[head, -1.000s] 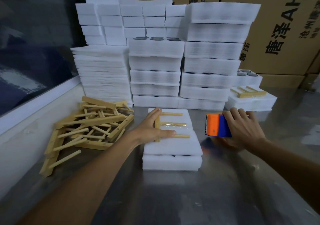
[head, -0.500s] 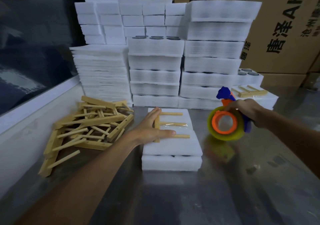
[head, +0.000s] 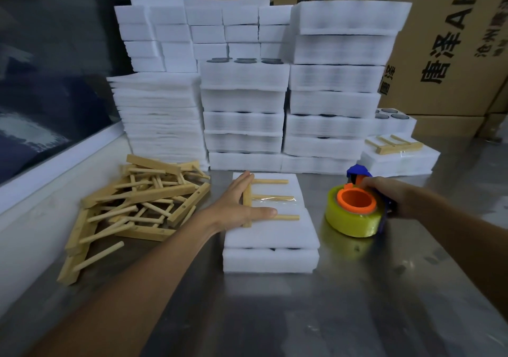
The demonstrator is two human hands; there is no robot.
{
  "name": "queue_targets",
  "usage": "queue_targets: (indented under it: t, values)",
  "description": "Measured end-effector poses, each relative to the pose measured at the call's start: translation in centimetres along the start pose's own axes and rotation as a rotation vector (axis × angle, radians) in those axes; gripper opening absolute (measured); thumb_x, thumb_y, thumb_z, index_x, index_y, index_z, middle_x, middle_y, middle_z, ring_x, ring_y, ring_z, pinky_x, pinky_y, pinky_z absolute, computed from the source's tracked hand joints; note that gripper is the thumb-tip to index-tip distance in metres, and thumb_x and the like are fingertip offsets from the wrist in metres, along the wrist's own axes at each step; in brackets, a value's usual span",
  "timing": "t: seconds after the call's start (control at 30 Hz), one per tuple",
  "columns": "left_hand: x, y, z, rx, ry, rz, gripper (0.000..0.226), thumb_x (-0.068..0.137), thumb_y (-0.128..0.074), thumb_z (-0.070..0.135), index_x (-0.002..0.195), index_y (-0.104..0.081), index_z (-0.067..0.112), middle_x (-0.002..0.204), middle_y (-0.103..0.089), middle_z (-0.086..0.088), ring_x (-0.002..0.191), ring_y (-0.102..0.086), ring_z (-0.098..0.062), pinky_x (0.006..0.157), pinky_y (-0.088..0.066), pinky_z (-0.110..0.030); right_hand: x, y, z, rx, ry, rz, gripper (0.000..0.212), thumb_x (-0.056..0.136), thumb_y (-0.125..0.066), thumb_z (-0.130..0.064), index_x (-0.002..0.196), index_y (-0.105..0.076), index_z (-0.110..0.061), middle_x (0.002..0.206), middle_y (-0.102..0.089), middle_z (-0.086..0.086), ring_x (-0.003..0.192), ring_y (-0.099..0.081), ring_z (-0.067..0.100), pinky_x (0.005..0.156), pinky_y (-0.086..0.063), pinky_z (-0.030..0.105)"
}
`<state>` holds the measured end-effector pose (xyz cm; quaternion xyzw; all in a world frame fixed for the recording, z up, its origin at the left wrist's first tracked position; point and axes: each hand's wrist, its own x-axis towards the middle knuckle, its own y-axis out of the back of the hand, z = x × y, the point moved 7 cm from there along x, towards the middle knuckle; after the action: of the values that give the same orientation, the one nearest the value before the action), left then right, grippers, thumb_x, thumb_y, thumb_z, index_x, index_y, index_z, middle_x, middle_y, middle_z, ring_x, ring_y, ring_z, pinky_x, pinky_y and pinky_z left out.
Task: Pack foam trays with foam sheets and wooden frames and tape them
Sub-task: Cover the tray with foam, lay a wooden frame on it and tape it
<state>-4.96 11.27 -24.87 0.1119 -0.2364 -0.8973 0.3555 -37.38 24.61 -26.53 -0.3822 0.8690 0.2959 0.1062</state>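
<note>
A white foam tray pack (head: 270, 257) lies on the metal table in front of me, with a foam sheet on top and a wooden frame (head: 270, 197) taped across its middle rung. My left hand (head: 236, 208) presses flat on the frame's left bar, fingers straight and thumb stretched along the near rung. To the right, a yellow tape roll on an orange and blue dispenser (head: 354, 213) rests on the table. My right hand (head: 384, 191) grips the dispenser's handle from behind.
A heap of loose wooden frames (head: 137, 205) lies at the left. Stacks of foam trays and sheets (head: 244, 103) fill the back. A finished pack with a frame (head: 398, 153) sits at the right rear. Cardboard boxes (head: 439, 40) stand behind.
My right hand has swung the tape dispenser away from the pack, turned it over and lowered it onto the table at the right. My left hand has stayed on the frame.
</note>
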Motion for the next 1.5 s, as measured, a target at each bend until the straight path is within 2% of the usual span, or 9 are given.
queue_targets:
  t: [0.27, 0.4, 0.6, 0.8, 0.87, 0.97, 1.17, 1.33, 1.5]
  values:
    - [0.1, -0.1, 0.1, -0.001, 0.004, -0.012, 0.107, 0.075, -0.081, 0.043, 0.157, -0.014, 0.028, 0.160, 0.001, 0.026, 0.147, -0.006, 0.000, 0.120, -0.016, -0.028, -0.7, -0.4, -0.6, -0.018, 0.034, 0.148, 0.034, 0.084, -0.072, -0.029, 0.107, -0.062, -0.006, 0.108, -0.066, 0.017, 0.085, -0.060, 0.026, 0.071, -0.050, 0.036]
    - [0.1, -0.1, 0.0, -0.012, 0.003, -0.001, 0.106, 0.076, -0.081, 0.040, 0.157, -0.014, 0.027, 0.160, 0.001, 0.024, 0.146, -0.007, -0.001, 0.118, -0.016, -0.026, -5.0, 0.5, -4.8, -0.261, 0.528, 0.600, 0.040, 0.084, -0.071, -0.023, 0.121, -0.062, -0.010, 0.120, -0.061, 0.014, 0.109, -0.059, 0.031, 0.093, -0.052, 0.047]
    - [0.0, -0.2, 0.0, -0.030, 0.006, 0.004, 0.103, 0.076, -0.081, 0.040, 0.156, -0.016, 0.031, 0.157, -0.001, 0.028, 0.145, -0.005, 0.002, 0.115, -0.017, -0.024, -14.4, -11.7, -8.0, -0.382, 1.069, 0.094, 0.039, 0.097, -0.062, -0.027, 0.134, -0.059, -0.016, 0.136, -0.056, 0.003, 0.126, -0.051, 0.018, 0.102, -0.036, 0.022]
    - [-0.3, 0.0, 0.4, 0.005, -0.010, 0.031, 0.088, 0.087, -0.070, 0.022, 0.156, -0.016, 0.028, 0.162, 0.000, 0.020, 0.149, -0.004, -0.006, 0.121, -0.019, -0.037, -14.5, -16.8, -5.5, -0.563, 0.830, -0.147, 0.077, 0.102, -0.035, -0.056, 0.160, -0.008, -0.012, 0.168, 0.006, 0.002, 0.154, 0.010, 0.015, 0.121, -0.004, 0.030]
    - [-0.6, -0.2, 0.5, -0.052, 0.007, 0.041, 0.097, 0.082, -0.077, 0.032, 0.156, -0.016, 0.030, 0.161, 0.000, 0.023, 0.148, -0.005, -0.004, 0.121, -0.019, -0.037, -13.7, -16.3, -5.6, -0.461, 0.747, -0.099, 0.077, 0.103, -0.042, -0.048, 0.158, -0.008, -0.006, 0.168, 0.003, 0.008, 0.155, 0.004, 0.019, 0.121, -0.010, 0.031]
    - [-1.0, -0.4, 0.5, -0.121, 0.026, 0.061, 0.104, 0.078, -0.081, 0.037, 0.157, -0.013, 0.032, 0.161, 0.001, 0.024, 0.148, -0.009, -0.004, 0.117, -0.022, -0.028, -12.2, -15.4, -5.1, -0.280, 0.610, -0.017, 0.051, 0.099, -0.054, -0.038, 0.135, -0.044, -0.003, 0.144, -0.047, 0.013, 0.138, -0.040, 0.032, 0.108, -0.037, 0.038]
    - [-1.4, -0.6, -1.0, -0.367, 0.076, 0.202, 0.109, 0.076, -0.083, 0.026, 0.157, -0.009, 0.028, 0.147, -0.028, 0.022, 0.126, -0.039, 0.010, 0.090, -0.038, -0.009, -10.6, -14.7, -3.2, 0.166, 0.500, -0.144, 0.008, 0.097, -0.061, -0.015, 0.097, -0.060, -0.023, 0.097, -0.069, -0.003, 0.078, -0.065, 0.002, 0.060, -0.050, 0.014]
    - [-2.0, -1.2, -2.9, -0.672, 0.143, 0.241, 0.076, 0.076, -0.076, 0.039, 0.143, -0.043, 0.025, 0.140, -0.055, 0.003, 0.114, -0.063, -0.013, 0.090, -0.050, -0.025, -10.4, -15.6, -1.3, 0.374, 0.339, -0.253, 0.017, 0.097, -0.062, -0.021, 0.112, -0.069, -0.018, 0.103, -0.076, 0.002, 0.092, -0.073, 0.019, 0.070, -0.058, 0.029]
    - [-2.9, -1.4, -2.6, -0.580, 0.187, 0.239, 0.098, 0.060, -0.073, 0.060, 0.147, -0.043, 0.024, 0.138, -0.056, 0.005, 0.129, -0.051, -0.021, 0.111, -0.038, -0.042, -10.0, -15.5, -1.2, 0.327, 0.326, -0.242, 0.013, 0.098, -0.060, -0.025, 0.099, -0.072, -0.019, 0.101, -0.077, 0.001, 0.092, -0.073, 0.020, 0.084, -0.059, 0.036]
